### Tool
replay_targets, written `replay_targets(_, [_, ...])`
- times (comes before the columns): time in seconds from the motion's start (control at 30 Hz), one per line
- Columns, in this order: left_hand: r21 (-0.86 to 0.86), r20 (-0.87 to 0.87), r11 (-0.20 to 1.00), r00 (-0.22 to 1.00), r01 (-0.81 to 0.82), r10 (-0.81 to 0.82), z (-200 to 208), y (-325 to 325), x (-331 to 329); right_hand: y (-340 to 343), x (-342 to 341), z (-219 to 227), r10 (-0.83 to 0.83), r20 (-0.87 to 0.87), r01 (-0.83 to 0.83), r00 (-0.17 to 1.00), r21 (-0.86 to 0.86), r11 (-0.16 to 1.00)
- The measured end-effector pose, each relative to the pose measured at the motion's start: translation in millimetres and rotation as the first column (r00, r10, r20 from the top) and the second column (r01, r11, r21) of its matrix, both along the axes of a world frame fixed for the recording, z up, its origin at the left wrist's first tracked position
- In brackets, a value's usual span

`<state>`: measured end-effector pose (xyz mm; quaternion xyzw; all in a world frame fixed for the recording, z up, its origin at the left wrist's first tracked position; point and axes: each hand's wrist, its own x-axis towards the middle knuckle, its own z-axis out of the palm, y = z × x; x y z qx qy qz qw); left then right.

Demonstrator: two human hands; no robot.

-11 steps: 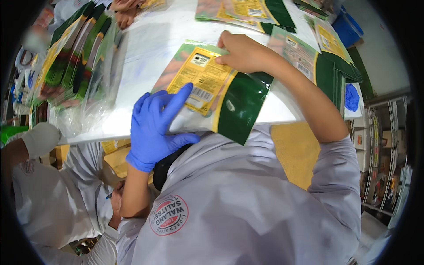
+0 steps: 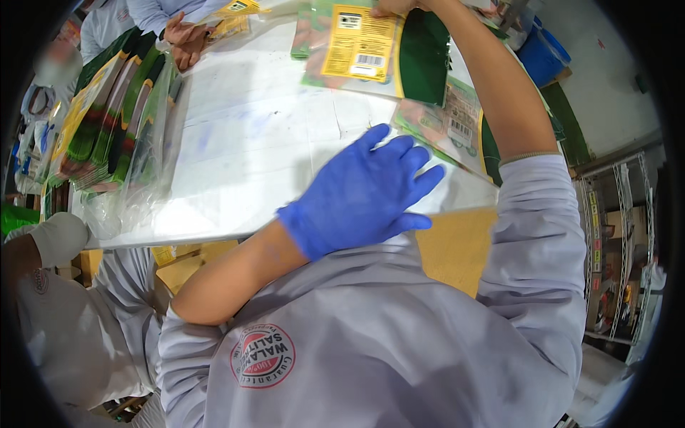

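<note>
My left hand [image 2: 357, 196], in a blue glove, hangs over the table's near edge with its fingers spread and nothing in them. Just beyond its fingertips lies a flat pouch [image 2: 460, 125] with a clear front, a printed label and a dark green end. My bare right hand [image 2: 394, 6] reaches to the far side and pinches the top edge of another flat pouch [image 2: 424, 60] with a yellow label and green end. That pouch lies over a pile of similar ones; part of the right hand is cut off by the frame's top.
The white table [image 2: 228, 164] carries a thick bundle of pouches [image 2: 107, 114] in clear plastic at left. A co-worker's hands [image 2: 187, 39] are at the far left, and a white-gloved person [image 2: 64, 239] is beside me. A blue bin [image 2: 546, 53] and wire shelving [image 2: 617, 242] stand right.
My right hand has carried the yellow-labelled pouch away from me to the far pile. My left hand has left that pouch and swung right, across the front of me.
</note>
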<state>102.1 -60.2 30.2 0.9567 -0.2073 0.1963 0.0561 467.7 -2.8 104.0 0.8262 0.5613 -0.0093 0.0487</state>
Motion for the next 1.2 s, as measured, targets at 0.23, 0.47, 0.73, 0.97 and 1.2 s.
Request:
replay_targets(0.23, [-0.102, -0.075, 0.971, 0.975, -0.216, 0.209, -36.6, -9.7, 44.0, 38.7, 47.7, -74.0, -0.156, 0.374, -0.036, 0.914, 0.457, 0.889])
replay_targets(0.47, [-0.088, -0.179, 0.908, 0.903, -0.410, 0.390, -21.6, 39.0, -65.2, 42.7, -40.6, -56.5, -0.015, 0.174, -0.137, 0.985, 0.825, 0.548])
replay_targets(0.73, [-0.263, -0.117, 0.820, 0.861, -0.508, 0.496, -35.9, 85.1, -117.8, 155.8, -221.9, -61.6, 0.087, -0.987, 0.332, -0.135, 0.038, 0.943])
replay_targets(0.97, [-0.279, -0.070, 0.845, 0.887, -0.456, 0.456, -29.3, 84.0, -119.1, 222.4, -248.4, -47.7, 0.380, -0.862, 0.721, -0.336, 0.024, 0.693])
replay_targets(1.2, [-0.292, -0.023, 0.846, 0.888, -0.445, 0.459, -31.8, 82.9, -115.7, 222.1, -213.2, -35.4, 0.170, -0.968, 0.634, 0.185, 0.250, 0.732])
